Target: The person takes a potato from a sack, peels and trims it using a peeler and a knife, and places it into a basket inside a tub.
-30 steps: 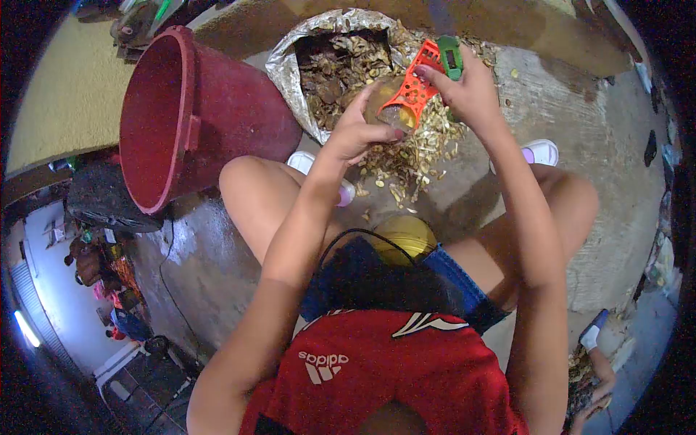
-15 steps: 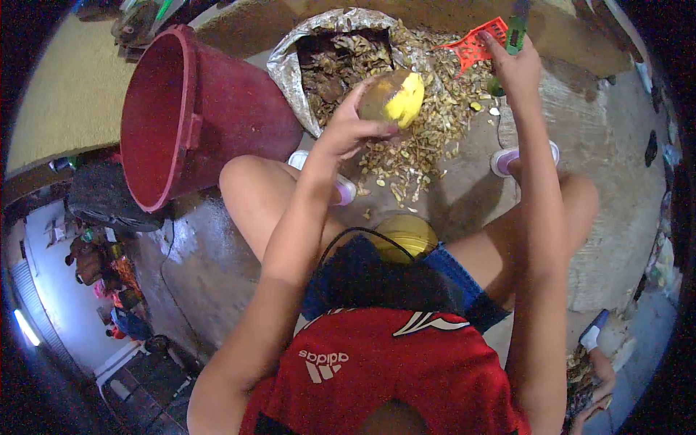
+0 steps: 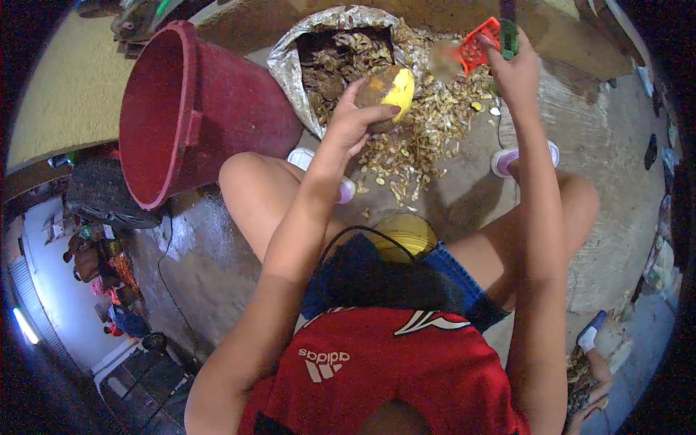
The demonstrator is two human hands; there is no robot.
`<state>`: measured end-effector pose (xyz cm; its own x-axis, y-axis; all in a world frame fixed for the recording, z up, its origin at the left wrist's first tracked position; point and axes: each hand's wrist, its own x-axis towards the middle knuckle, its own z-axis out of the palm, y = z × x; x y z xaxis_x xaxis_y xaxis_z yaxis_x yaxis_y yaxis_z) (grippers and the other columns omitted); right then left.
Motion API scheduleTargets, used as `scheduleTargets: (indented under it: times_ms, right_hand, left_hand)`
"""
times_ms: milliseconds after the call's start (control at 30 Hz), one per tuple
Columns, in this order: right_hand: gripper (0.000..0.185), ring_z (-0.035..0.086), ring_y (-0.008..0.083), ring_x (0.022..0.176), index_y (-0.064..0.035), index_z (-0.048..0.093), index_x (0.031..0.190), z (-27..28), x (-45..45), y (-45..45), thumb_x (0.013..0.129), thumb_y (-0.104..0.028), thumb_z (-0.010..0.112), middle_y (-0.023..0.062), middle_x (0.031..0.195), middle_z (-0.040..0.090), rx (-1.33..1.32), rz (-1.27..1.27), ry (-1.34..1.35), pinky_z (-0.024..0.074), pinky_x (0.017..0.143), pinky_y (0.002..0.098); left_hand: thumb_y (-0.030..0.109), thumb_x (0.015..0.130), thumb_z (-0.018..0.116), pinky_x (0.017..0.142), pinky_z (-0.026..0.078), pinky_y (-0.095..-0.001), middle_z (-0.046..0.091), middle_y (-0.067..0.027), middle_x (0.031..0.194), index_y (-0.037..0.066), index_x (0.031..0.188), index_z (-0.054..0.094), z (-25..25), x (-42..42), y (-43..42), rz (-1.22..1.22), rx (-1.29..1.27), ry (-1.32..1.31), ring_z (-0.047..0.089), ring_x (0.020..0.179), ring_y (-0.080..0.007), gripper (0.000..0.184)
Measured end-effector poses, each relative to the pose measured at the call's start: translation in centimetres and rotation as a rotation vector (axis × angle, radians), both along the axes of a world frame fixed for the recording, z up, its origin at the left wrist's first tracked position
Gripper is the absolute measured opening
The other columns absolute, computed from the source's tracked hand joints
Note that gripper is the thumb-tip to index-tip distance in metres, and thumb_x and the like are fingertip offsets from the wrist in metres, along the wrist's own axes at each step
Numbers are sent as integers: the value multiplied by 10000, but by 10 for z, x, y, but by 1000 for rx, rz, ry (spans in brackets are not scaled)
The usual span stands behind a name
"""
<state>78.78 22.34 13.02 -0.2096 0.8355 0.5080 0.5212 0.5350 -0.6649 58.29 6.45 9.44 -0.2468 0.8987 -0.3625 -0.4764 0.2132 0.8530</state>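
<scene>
My left hand (image 3: 353, 119) is wrapped round a partly peeled, brown-skinned piece of produce (image 3: 397, 94), its yellow flesh bare on the right side. I cannot tell its exact kind. Up and to the right, my right hand (image 3: 518, 76) grips a tool with an orange-red perforated plastic part (image 3: 479, 47) and a green part (image 3: 510, 40). The two hands are apart, and the tool does not touch the produce. A blurred pale brown piece (image 3: 444, 60) is beside the orange part. Beneath the hands, peelings (image 3: 420, 148) lie scattered on the floor.
A whitish sack (image 3: 284, 72) full of peelings lies open ahead. To the left, a large dark red tub (image 3: 246, 109) is tipped on its side, near a tire (image 3: 109, 192). A yellow ribbed object (image 3: 406, 235) sits between my legs. Another person's arm (image 3: 600, 373) shows at lower right.
The produce has turned slightly and shifted a little left in my left hand. The orange part of the tool has swung round, and a blurred piece now appears beside it.
</scene>
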Motion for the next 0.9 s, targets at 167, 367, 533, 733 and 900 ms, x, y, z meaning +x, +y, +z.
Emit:
scheduleTargets:
  times_ms: [167, 367, 533, 733, 900]
  right_hand:
    - [305, 541, 112, 570, -37, 568, 877, 0, -2, -2, 711, -257, 700, 50, 658, 599, 51, 8, -89, 421, 532, 272]
    - [345, 614, 265, 691, -39, 590, 905, 1, -7, -6, 722, -317, 681, 129, 782, 636, -452, 37, 167, 467, 649, 363]
    - [355, 594, 228, 645, -36, 588, 871, -15, -24, -22, 719, -342, 686, 98, 742, 629, -435, 89, 94, 463, 622, 335]
    - [396, 613, 262, 712, -49, 583, 902, -18, -39, -37, 712, -381, 683, 123, 776, 628, -458, 231, 151, 468, 657, 359]
    - [412, 614, 294, 723, -45, 578, 898, -20, -27, -18, 709, -397, 679, 148, 782, 626, -308, 120, 110, 468, 653, 378]
  left_hand:
    - [-56, 593, 704, 786, 481, -321, 594, -96, 1000, -4, 1132, 472, 4, 0, 1, -103, 5, 24, 582, 922, -197, 589]
    - [-61, 584, 700, 799, 472, -311, 595, -90, 994, -9, 1108, 487, 3, 4, 0, -83, 22, -4, 586, 899, -192, 568]
    - [-55, 568, 707, 817, 460, -316, 584, -102, 1010, -21, 1134, 451, 6, 10, 1, -105, -19, 155, 580, 904, -199, 622]
    - [-53, 553, 714, 830, 450, -319, 569, -123, 1044, -30, 1177, 410, -1, 14, -1, -104, 46, 167, 570, 929, -208, 694]
    - [-55, 553, 714, 837, 443, -308, 577, -111, 1041, -27, 1186, 422, 13, 8, 2, -188, 5, 212, 565, 948, -197, 698]
